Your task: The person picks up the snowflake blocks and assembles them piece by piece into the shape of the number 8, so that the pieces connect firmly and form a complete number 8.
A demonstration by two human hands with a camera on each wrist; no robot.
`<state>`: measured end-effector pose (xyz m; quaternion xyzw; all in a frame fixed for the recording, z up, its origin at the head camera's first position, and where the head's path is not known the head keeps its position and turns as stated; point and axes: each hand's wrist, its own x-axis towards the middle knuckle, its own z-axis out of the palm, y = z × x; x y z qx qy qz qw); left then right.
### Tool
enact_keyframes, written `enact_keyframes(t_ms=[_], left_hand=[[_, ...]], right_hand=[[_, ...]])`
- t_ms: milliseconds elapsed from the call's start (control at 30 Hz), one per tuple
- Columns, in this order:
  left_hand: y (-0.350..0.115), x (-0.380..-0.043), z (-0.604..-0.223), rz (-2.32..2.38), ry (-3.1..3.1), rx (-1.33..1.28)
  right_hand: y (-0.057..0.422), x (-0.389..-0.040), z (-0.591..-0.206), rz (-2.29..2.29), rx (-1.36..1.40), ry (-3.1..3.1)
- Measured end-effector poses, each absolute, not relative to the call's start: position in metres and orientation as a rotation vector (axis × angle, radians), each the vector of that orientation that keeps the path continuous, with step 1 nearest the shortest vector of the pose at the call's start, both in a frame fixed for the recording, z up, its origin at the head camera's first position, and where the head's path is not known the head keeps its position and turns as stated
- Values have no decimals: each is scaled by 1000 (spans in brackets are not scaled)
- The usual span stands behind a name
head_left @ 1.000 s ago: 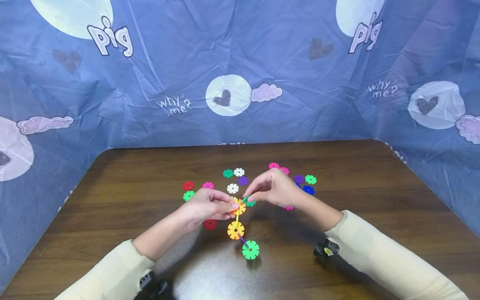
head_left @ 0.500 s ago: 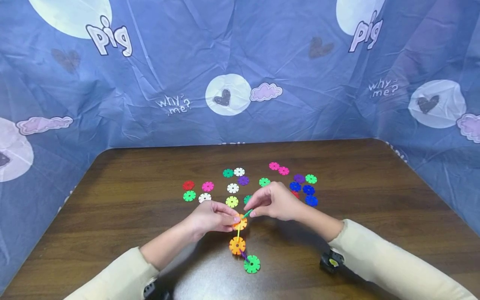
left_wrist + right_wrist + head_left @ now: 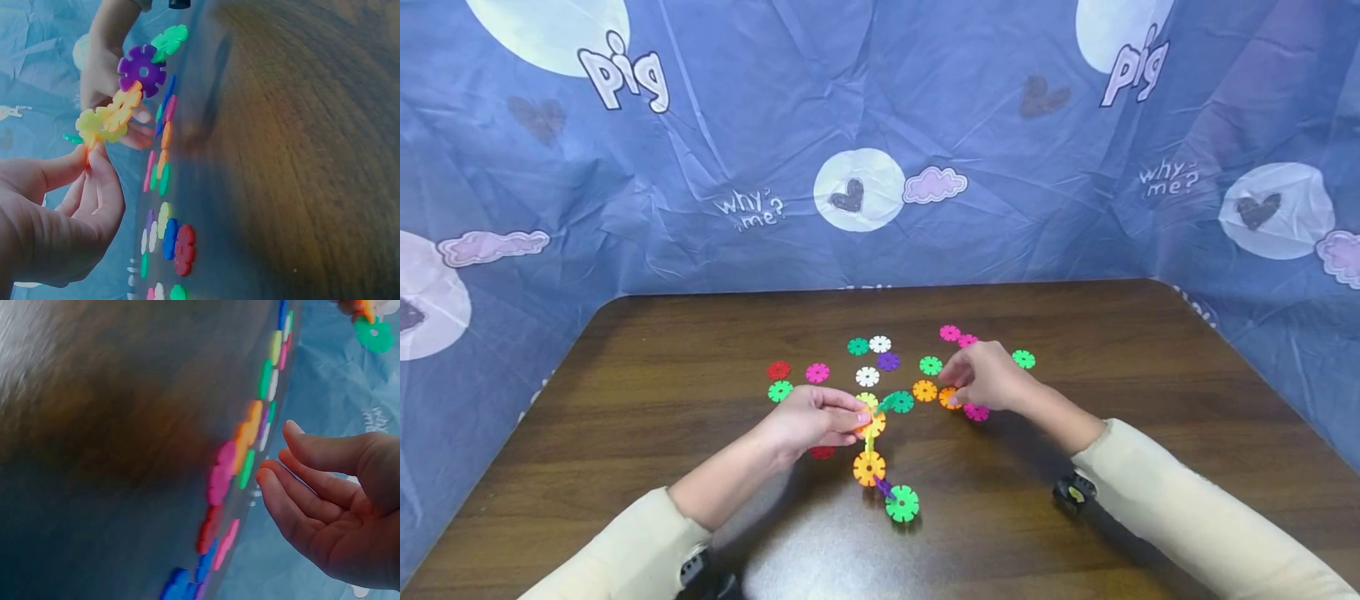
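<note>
My left hand pinches an orange notched disc between thumb and fingers, above the table. That disc belongs to a chain of interlocking plastic discs: a dark green one at the far end, then a yellow disc, another orange disc, a purple disc and a bright green disc. My right hand hovers over the loose discs on the right, thumb and fingers apart and holding nothing. It is nearest to a loose orange disc, partly covered in the head view.
Loose discs lie flat across the brown table: red, white and pink among them. A blue printed cloth hangs behind and at both sides. Both hands hide some discs in the head view.
My right hand has let go of the dark green disc and moved right to the loose discs. The left hand, still holding the chain, dipped toward me and then rose back.
</note>
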<state>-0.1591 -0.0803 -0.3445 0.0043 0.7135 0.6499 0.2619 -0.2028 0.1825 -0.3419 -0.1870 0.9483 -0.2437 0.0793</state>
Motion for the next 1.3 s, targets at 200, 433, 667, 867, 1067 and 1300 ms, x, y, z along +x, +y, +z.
enact_keyframes(t_ms=[200,433,667,867,1067,1300], left_hand=[[-81,-161,-342,1752,1955,4],[-81,-161,-342,1757,1947,-7],[-82,-160,-344,1763,1937,-18],[-81,-162,-347,1766,1931,-28],[-82,-168,-350,1779,1936,-35],[-84,-172,-352,1803,1919,-42]], right_hand=[[182,-207,-351,-667,-606,2839],[181,-213,-355,-619,-630,2842],[178,-212,-355,-666,-576,2815],[175,-206,-357,-863,-457,2777],[167,-204,-355,-1212,-297,2585],[156,-204,-344,-1518,-167,2343]])
